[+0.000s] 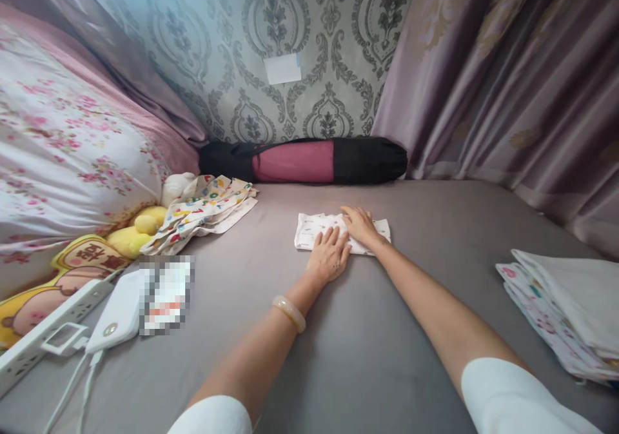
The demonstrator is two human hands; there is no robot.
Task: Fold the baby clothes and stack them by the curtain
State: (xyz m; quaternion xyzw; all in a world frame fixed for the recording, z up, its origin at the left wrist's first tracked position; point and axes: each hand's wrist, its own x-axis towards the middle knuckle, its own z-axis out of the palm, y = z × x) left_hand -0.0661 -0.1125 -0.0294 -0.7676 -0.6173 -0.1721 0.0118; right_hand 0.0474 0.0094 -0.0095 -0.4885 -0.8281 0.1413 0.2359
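Note:
A white cloth with a small print (305, 231), folded into a flat rectangle, lies on the grey sheet in front of me. My left hand (329, 253) rests palm down on its near edge, fingers stretched out. On the cloth's right half lies my right hand (360, 227), also flat, its fingers pointing to the left across the top. The two hands are close together, and they hide the middle of the cloth. A pale bangle (289, 314) circles my left wrist.
A stack of folded cloths (565, 311) lies at right. Crumpled patterned fabric (207, 208), yellow plush toys (140, 227), a power strip (58, 331) and a white power bank (120, 308) with cables are at left. A black and pink roll bag (294, 161) lies along the wall.

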